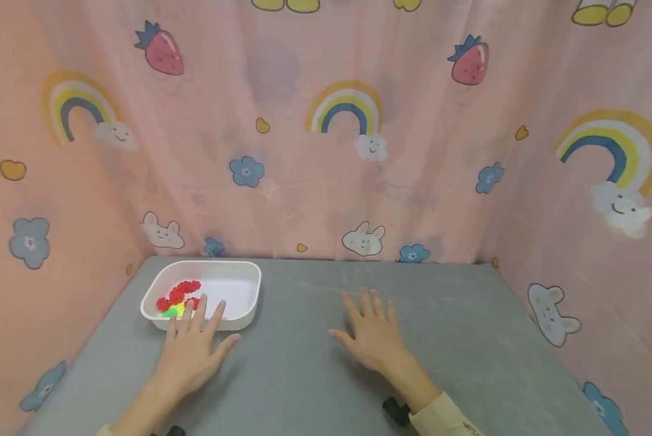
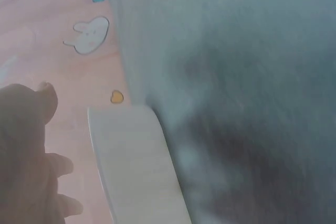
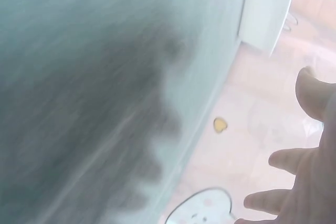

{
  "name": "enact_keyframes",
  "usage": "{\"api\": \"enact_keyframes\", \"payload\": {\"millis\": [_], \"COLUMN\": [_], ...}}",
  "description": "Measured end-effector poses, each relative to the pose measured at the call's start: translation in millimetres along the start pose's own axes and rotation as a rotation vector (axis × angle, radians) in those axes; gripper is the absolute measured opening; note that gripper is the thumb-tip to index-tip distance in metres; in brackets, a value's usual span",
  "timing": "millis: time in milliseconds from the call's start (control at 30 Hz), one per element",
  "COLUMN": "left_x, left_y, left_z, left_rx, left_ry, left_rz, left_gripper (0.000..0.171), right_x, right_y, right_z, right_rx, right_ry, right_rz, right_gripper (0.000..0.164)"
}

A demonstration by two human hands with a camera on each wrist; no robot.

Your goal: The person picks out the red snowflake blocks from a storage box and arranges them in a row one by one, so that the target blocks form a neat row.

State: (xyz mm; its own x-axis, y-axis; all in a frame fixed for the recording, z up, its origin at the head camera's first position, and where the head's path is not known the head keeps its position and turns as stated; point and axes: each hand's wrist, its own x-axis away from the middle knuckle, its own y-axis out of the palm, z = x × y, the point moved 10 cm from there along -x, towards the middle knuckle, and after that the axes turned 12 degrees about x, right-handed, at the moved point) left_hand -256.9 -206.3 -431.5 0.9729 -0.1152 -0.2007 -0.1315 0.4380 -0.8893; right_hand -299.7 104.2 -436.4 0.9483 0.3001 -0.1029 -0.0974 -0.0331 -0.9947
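while the left hand [image 1: 190,358] and right hand [image 1: 377,340] are spread wide, holding nothing, the white tray [image 1: 241,319] sits on the gray table's [image 1: 287,369] far left — probably light, stiff plastic, i'd grab the rim [image 1: 211,262] — red pieces [image 1: 177,295] inside might be slippery, so pinch edges

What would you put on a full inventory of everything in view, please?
Tray: one, white, far left on the table
Red pieces: several, overlapping, red, tray's left part
Green piece: at least one, green, tray's front left
Yellow piece: at least one, yellow, beside the green
Table: one, grey, under the tray
Curtain: number unclear, pink with printed pictures, behind and beside the table
Black gadgets: two, black, at the wrists
Sleeves: two, cream, bottom edge
Left hand: one, bare, near the tray's front
Right hand: one, bare, above the table
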Motion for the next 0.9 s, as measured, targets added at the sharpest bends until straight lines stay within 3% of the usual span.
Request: {"api": "enact_keyframes", "payload": {"millis": [333, 700, 900], "left_x": [-7.6, -11.7, -16.0], "left_y": [-25.0, -62.4, -73.8], "left_z": [-23.3, -61.0, -89.2], "left_rx": [0.032, 0.11, 0.179], "left_ry": [0.018, 0.088, 0.049], "left_rz": [0.085, 0.305, 0.337], "left_gripper": [0.072, 0.054, 0.048], "right_x": [-29.8, -54.8, -71.4], "right_y": [-5.1, -12.4, -5.3], "right_z": [-42.4, -94.0, -114.4], "right_rx": [-0.036, -0.179, -0.278], "right_ry": [-0.056, -0.139, -0.121], "right_rz": [0.015, 0.02, -0.006], "right_gripper": [0.079, 0.074, 0.072]}}
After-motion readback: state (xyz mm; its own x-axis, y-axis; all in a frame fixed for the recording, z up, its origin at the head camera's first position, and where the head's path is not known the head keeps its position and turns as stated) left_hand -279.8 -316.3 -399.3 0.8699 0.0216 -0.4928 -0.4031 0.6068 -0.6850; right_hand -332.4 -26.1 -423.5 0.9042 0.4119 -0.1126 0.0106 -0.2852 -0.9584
